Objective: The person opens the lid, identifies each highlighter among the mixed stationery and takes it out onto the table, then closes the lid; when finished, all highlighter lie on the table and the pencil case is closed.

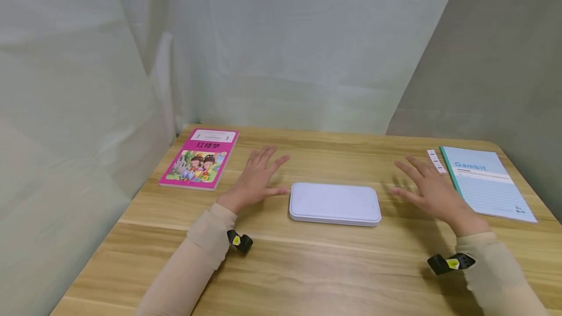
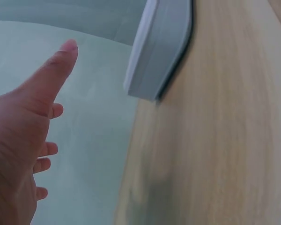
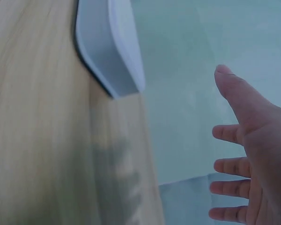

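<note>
A pale lavender, rounded rectangular case (image 1: 335, 204) lies flat mid-table in the head view; its end shows in the left wrist view (image 2: 161, 51) and the right wrist view (image 3: 110, 47). My left hand (image 1: 256, 178) is just left of the case, fingers spread, holding nothing; its thumb tip is close to the case's left edge. On the other side, my right hand (image 1: 432, 191) hovers with fingers spread and nothing held, a short gap from the case. Both wrist views show the left hand (image 2: 18, 140) and the right hand (image 3: 262, 150) apart from the case.
A pink picture book (image 1: 199, 159) lies at the table's back left. At the right are a pale blue "Gambit" notebook (image 1: 487, 182) and a small white strip (image 1: 436, 161) beside it. Grey-green cloth (image 1: 298, 52) hangs behind the wooden table (image 1: 307, 267).
</note>
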A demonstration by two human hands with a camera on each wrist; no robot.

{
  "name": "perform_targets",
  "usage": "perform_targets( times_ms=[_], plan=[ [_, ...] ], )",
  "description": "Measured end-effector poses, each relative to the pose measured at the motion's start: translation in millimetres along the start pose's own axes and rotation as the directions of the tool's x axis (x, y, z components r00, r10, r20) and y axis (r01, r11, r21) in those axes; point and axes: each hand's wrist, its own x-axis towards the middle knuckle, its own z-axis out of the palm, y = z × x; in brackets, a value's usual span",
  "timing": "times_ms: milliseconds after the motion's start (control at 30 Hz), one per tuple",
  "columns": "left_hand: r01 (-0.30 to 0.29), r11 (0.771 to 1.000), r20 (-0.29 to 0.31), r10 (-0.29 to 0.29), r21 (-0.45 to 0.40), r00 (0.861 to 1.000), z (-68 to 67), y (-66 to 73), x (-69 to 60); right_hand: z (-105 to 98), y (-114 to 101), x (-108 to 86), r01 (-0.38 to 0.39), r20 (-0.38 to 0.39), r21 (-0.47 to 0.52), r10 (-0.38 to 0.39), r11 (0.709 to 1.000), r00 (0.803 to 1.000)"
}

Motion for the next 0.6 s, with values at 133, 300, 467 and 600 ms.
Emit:
perform_targets(
  times_ms=[133, 300, 467, 600],
  plan=[
    [-0.053, 0.996, -0.028, 0.052, -0.067, 0.998, -1.0, 4.9, 1.7, -4.6, -8.8, -0.6, 0.024, -0.002, 0.023, -0.024, 0.999, 1.0],
    [-0.076, 0.987, -0.018, 0.074, -0.144, 0.997, -1.5, 12.0, 1.3, -1.3, -21.2, 0.2, 0.076, -0.012, 0.064, -0.076, 0.995, 0.997],
    [-0.093, 0.975, -0.005, 0.094, -0.202, 0.996, -0.8, 18.8, -0.1, 4.6, -34.7, 0.9, 0.139, -0.019, 0.087, -0.138, 0.986, 0.99],
    [-0.1, 0.97, 0.031, 0.109, -0.221, 0.994, 0.4, 24.0, -1.9, 11.9, -44.9, 2.4, 0.19, -0.011, 0.102, -0.19, 0.976, 0.982]
  ],
)
